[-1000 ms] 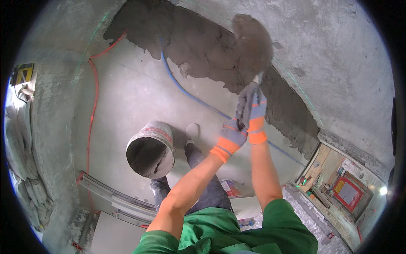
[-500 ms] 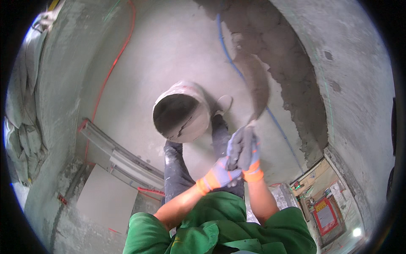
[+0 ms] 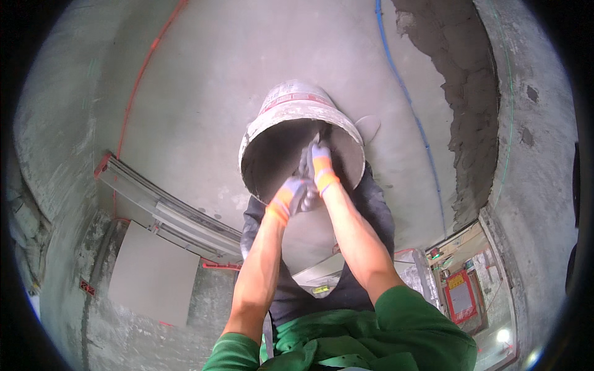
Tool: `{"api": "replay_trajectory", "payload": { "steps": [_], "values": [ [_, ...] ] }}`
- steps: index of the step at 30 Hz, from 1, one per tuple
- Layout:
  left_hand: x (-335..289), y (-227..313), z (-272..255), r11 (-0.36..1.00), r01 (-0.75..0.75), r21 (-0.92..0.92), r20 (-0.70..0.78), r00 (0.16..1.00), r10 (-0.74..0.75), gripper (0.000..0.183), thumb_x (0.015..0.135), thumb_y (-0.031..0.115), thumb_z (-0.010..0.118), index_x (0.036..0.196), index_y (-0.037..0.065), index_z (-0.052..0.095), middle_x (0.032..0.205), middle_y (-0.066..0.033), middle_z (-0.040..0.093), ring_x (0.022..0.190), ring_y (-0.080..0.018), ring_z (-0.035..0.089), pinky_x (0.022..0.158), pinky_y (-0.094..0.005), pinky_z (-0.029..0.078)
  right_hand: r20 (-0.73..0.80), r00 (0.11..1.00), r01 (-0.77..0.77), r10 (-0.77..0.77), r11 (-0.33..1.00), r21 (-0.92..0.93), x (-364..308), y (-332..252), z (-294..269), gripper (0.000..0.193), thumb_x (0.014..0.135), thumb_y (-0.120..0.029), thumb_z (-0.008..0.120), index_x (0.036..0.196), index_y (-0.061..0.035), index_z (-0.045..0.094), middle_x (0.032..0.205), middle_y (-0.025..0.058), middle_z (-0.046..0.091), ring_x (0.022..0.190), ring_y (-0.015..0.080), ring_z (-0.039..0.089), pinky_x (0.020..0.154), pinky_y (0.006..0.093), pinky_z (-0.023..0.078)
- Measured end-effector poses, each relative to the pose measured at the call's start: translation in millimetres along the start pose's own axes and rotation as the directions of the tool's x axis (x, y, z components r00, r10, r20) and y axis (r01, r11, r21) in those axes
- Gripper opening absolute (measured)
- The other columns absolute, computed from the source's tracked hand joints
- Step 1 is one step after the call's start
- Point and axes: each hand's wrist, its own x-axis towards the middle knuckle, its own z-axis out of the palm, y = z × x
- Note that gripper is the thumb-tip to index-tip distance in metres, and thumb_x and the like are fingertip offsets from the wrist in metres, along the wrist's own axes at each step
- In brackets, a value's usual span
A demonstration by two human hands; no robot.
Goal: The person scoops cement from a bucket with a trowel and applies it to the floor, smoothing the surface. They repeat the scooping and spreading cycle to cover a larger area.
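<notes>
A large plastered bucket (image 3: 302,111) with a red band stands against my legs, its wide mouth facing me and grey mortar (image 3: 266,157) inside. My right hand (image 3: 318,162), in a grey and orange work glove, reaches into the mouth. It is closed on a thin tool handle (image 3: 318,137), whose far end is hidden in the dark of the bucket. Closer to the near rim, my left hand (image 3: 292,195), gloved alike, is also closed, just below the right one at the handle's near end. The tool's kind does not show.
Wet dark mortar (image 3: 473,123) covers a strip of floor at right, beside a blue hose (image 3: 405,93). A red hose (image 3: 139,80) runs at left. Long metal straightedges (image 3: 167,204) and a pale board (image 3: 151,272) lie lower left. Walls rise on both sides.
Both hands have moved from right of the bucket into its mouth. The blurred dark sweep of material ahead of them is gone. The view has shifted, and the bucket appears larger and nearer.
</notes>
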Motion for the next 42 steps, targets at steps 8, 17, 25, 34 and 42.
{"api": "replay_trajectory", "payload": {
  "steps": [8,17,25,34,42],
  "values": [
    [44,4,-14,0.936,0.230,-0.268,-0.266,0.916,-0.301,0.011,0.077,0.009,0.056,0.067,0.006,0.053,0.054,0.0010,0.047,0.038,-0.0090,0.042,0.034,-0.0225,0.032,0.064,0.990,0.138,-0.125,0.772,-0.621,89,13,13,0.025,0.081,-0.021,0.046,0.063,-0.0065,0.054,0.051,0.0078,0.051,0.040,0.0206,0.050,0.037,0.0325,0.040],
    [40,-7,-5,0.934,0.134,-0.332,-0.533,0.790,-0.303,0.005,0.074,0.003,0.058,0.071,0.001,0.054,0.051,-0.0069,0.049,0.034,-0.0168,0.043,0.030,-0.0290,0.032,0.357,0.929,0.226,0.095,0.617,-0.754,80,20,28,0.023,0.082,-0.017,0.050,0.065,-0.0048,0.058,0.054,0.0087,0.055,0.042,0.0193,0.051,0.039,0.0317,0.040],
    [-9,-12,50,0.944,0.083,-0.321,-0.624,0.731,-0.277,0.010,0.074,0.008,0.058,0.077,0.002,0.052,0.056,-0.0046,0.051,0.037,-0.0138,0.045,0.034,-0.0261,0.035,0.330,0.915,-0.106,0.233,0.927,-0.360,1,23,12,0.028,0.083,-0.021,0.056,0.063,-0.0045,0.049,0.049,0.0036,0.045,0.037,0.0161,0.043,0.035,0.0309,0.036],
    [-78,-10,168,0.979,-0.029,-0.202,-0.793,0.591,-0.147,0.011,0.077,0.007,0.057,0.083,0.008,0.049,0.057,-0.0003,0.046,0.039,-0.0114,0.045,0.034,-0.0251,0.035,0.674,0.701,-0.016,0.232,0.950,-0.310,-96,18,-39,0.031,0.086,-0.026,0.054,0.064,-0.0035,0.053,0.051,0.0033,0.050,0.037,0.0140,0.047,0.036,0.0273,0.037],
    [-164,-36,261,0.970,-0.180,0.164,-0.716,0.655,0.243,0.047,0.074,0.003,0.063,0.111,0.004,0.033,0.087,-0.0075,0.049,0.068,-0.0138,0.052,0.056,-0.0253,0.045,0.950,-0.174,-0.549,0.260,0.775,-0.313,-199,18,-74,0.023,0.091,-0.020,0.040,0.104,-0.0035,0.050,0.069,0.0012,0.051,0.050,0.0077,0.046,0.039,0.0204,0.034]
  ]
}}
